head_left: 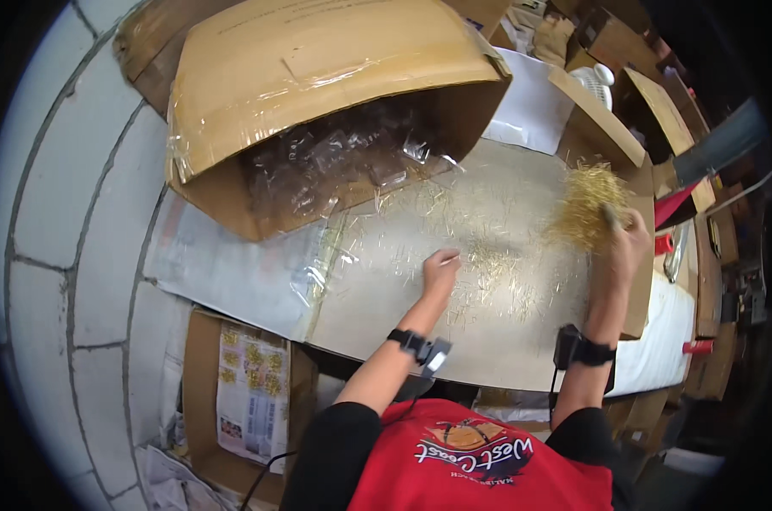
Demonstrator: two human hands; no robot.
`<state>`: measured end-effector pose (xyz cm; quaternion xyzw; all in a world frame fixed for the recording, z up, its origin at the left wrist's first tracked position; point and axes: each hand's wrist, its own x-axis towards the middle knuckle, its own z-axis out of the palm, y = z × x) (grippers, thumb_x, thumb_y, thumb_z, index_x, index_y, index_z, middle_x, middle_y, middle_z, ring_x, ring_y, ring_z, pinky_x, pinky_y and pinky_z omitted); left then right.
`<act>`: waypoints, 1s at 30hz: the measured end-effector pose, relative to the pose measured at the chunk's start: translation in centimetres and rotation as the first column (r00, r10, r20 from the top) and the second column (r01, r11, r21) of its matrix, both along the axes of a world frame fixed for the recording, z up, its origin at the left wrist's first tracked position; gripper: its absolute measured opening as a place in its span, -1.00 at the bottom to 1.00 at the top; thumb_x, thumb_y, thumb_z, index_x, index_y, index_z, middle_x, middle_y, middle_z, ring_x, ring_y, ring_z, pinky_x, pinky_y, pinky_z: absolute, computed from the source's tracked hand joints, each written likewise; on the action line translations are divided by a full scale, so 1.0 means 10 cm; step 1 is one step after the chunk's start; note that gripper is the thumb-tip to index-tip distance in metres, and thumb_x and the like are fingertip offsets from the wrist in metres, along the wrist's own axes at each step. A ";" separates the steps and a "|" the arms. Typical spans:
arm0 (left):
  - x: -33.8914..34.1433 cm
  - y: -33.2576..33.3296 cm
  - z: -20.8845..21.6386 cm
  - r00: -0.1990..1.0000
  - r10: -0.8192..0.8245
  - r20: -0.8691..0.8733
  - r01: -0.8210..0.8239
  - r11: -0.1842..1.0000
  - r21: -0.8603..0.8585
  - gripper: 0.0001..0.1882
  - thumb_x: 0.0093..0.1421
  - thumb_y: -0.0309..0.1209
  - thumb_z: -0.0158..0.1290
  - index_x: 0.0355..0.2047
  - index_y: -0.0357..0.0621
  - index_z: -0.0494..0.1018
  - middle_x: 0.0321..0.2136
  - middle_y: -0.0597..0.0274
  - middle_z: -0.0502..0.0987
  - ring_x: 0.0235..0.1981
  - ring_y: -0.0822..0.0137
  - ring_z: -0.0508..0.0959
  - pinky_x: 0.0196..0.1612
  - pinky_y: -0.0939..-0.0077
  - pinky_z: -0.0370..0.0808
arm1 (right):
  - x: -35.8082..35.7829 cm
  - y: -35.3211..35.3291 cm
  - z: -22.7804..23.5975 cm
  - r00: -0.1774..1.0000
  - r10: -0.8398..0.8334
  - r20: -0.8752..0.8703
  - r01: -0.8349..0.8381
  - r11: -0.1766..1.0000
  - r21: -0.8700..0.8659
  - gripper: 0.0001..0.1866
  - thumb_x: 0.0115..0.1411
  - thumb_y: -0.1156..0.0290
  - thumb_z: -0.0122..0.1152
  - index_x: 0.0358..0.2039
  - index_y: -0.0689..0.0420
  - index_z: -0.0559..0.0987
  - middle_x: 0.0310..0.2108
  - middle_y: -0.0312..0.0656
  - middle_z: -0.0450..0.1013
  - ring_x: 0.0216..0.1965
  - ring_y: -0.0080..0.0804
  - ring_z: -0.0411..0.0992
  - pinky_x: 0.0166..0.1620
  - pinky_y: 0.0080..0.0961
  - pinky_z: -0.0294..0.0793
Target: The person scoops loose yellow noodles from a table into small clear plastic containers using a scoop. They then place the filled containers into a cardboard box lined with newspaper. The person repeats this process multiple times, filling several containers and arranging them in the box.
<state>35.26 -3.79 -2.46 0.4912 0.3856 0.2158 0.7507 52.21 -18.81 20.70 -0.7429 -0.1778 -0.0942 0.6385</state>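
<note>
Over the right side of the table, my right hand (629, 238) is closed at the edge of a bristling clump of thin gold pin-like pieces (586, 200). A small dark piece shows between the fingers and the clump; its kind I cannot make out. My left hand (440, 271) hovers over or rests on the middle of the table, fingers curled together; whatever is in them is too small to name. Loose gold pieces (497, 264) lie scattered across the grey tabletop (386, 311), thickest between my two hands.
A large cardboard box (335, 51) lies open toward me at the back left, with clear plastic cases (335, 157) inside. Another carton (637, 289) stands at the table's right. Below left, an open box (203, 383) holds printed paper with gold clusters. A block wall (79, 213) bounds the left.
</note>
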 end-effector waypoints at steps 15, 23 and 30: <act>-1.46 0.43 -0.43 0.786 0.126 -0.606 0.542 0.332 0.772 -0.51 0.13 -0.45 -0.08 0.11 -0.22 0.22 0.21 0.03 0.12 0.27 0.06 0.06 0.26 0.10 0.05 | 0.50 -0.63 -0.24 0.992 -0.124 0.014 0.124 0.968 -0.217 -0.81 0.07 0.39 0.32 -0.42 0.26 0.56 -0.53 -0.33 0.48 -0.55 -0.66 0.32 -0.45 -0.70 0.27; -1.52 0.43 -0.46 0.799 0.109 -0.592 0.527 0.349 0.775 -0.51 0.14 -0.44 -0.11 0.11 -0.21 0.23 0.21 0.05 0.15 0.27 0.06 0.07 0.27 0.11 0.01 | 0.87 -0.79 -0.31 0.977 -0.204 0.066 0.214 0.945 -0.247 -0.68 0.04 0.37 0.37 -0.31 0.36 0.54 -0.52 -0.34 0.43 -0.54 -0.63 0.30 -0.45 -0.69 0.25; -1.54 0.42 -0.49 0.793 0.118 -0.598 0.537 0.330 0.776 -0.52 0.12 -0.44 -0.08 0.09 -0.20 0.25 0.19 0.05 0.18 0.26 0.08 0.10 0.25 0.12 0.05 | 0.83 -0.73 -0.26 0.970 -0.182 0.160 0.196 0.977 -0.078 -0.68 0.01 0.23 0.39 -0.48 0.26 0.56 -0.56 -0.34 0.47 -0.52 -0.66 0.33 -0.45 -0.65 0.29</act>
